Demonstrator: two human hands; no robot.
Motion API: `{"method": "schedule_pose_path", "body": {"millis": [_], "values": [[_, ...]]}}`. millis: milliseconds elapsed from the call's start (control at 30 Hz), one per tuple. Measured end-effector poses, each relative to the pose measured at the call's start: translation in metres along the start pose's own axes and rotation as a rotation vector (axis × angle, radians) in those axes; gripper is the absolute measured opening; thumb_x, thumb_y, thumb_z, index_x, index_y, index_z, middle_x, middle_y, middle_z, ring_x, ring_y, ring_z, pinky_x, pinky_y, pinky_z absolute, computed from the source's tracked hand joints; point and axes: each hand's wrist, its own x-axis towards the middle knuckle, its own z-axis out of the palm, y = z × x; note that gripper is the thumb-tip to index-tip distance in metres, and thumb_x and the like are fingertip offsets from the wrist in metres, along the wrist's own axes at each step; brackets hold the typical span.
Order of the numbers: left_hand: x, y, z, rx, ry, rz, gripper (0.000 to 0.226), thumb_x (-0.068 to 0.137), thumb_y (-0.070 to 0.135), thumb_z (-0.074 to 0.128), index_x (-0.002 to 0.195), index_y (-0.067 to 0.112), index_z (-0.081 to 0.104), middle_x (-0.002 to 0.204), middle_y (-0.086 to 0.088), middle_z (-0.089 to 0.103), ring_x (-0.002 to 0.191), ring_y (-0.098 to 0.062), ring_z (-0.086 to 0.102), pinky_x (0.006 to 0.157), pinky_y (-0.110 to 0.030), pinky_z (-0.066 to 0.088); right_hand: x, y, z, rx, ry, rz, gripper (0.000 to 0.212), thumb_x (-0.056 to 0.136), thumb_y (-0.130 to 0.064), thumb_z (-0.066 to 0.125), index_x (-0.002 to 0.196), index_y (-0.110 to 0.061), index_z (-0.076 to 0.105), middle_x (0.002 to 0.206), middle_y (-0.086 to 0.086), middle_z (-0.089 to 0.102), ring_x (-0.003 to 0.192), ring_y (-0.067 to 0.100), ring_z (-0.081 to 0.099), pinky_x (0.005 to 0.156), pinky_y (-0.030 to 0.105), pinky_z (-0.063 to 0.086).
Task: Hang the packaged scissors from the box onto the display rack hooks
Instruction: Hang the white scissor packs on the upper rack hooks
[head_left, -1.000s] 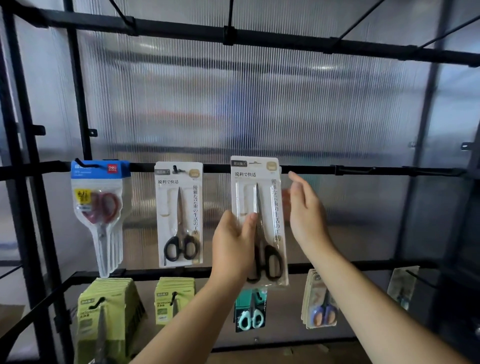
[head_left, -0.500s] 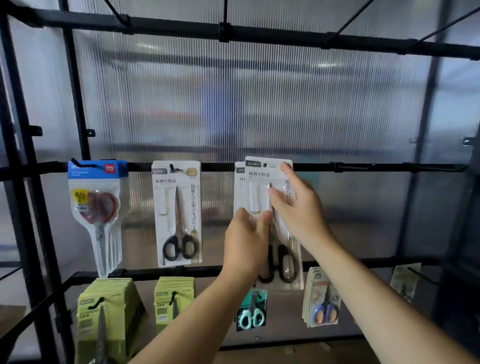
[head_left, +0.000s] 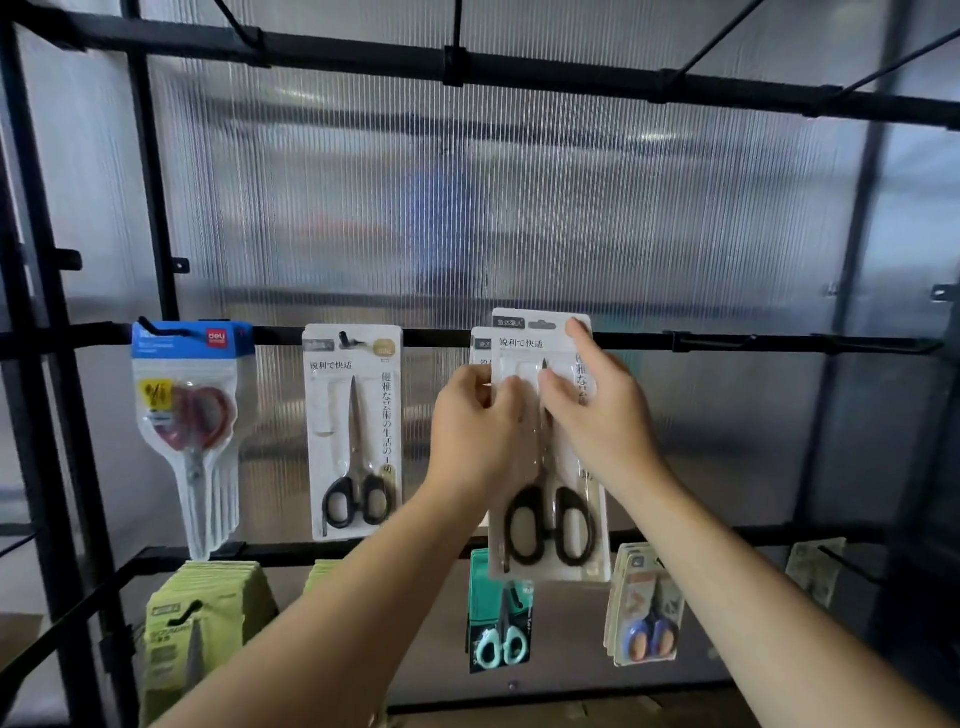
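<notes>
Before a ribbed translucent wall (head_left: 519, 208), the black rack rail (head_left: 727, 341) carries a hung white pack (head_left: 356, 431); the left hand (head_left: 467, 436) and right hand (head_left: 597, 415) grasp a black-handled scissors pack (head_left: 550, 525) with their fingers (head_left: 579, 338).

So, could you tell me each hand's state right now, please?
Left hand: gripping the left edge of the scissors pack.
Right hand: holding that pack's right side.

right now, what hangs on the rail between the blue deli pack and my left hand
One white pack of black-handled scissors hangs there, clear in the head view.
</notes>
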Motion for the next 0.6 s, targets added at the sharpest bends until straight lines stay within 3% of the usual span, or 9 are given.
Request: {"method": "schedule_pose_path", "body": {"millis": [133, 267, 400, 600], "values": [[-0.0046, -0.0021, -0.0002, -0.056, -0.008, -0.050, 0.011, 0.096, 0.012, 0.055, 0.085, 0.013, 0.053, 0.069, 0.001, 0.059, 0.049, 0.003, 0.052, 0.048, -0.010, 0.041, -0.0013, -0.0005, 0.0003, 0.038, -0.043, -0.004, 0.067, 0.088, -0.023, 0.068, 0.149, -0.023, 0.040, 0.135, 0.010, 0.054, 0.102, -0.010, 0.043, 0.084, -0.003, 0.030], [-0.0047, -0.0089, -0.0016, -0.088, -0.009, -0.123, 0.006, 0.093, 0.017, 0.061, 0.090, 0.015, 0.056, 0.077, -0.006, 0.066, 0.068, -0.018, 0.060, 0.067, -0.033, 0.053, -0.0034, 0.0008, 0.0000, 0.039, -0.063, -0.014, 0.068, 0.088, -0.017, 0.069, 0.149, -0.023, 0.040, 0.132, 0.007, 0.055, 0.100, -0.013, 0.040, 0.081, -0.006, 0.030], [-0.0040, -0.0063, -0.0014, -0.153, -0.014, -0.192, 0.006, 0.092, 0.013, 0.063, 0.091, 0.014, 0.058, 0.082, -0.011, 0.070, 0.071, -0.022, 0.064, 0.075, -0.040, 0.057, -0.0014, -0.0005, -0.0016, 0.063, -0.067, -0.010, 0.068, 0.087, -0.014, 0.070, 0.148, -0.025, 0.041, 0.120, -0.005, 0.052, 0.099, -0.021, 0.040, 0.081, -0.007, 0.028], [-0.0051, -0.0032, 0.0002, -0.131, -0.014, -0.203, 0.009, 0.091, 0.011, 0.065, 0.090, 0.017, 0.058, 0.087, -0.016, 0.072, 0.071, -0.025, 0.066, 0.077, -0.047, 0.059, -0.0017, 0.0022, -0.0039, 0.108, -0.078, 0.001, 0.067, 0.087, -0.013, 0.069, 0.148, -0.025, 0.041, 0.122, -0.011, 0.050, 0.103, -0.033, 0.039, 0.086, -0.006, 0.028]]}}
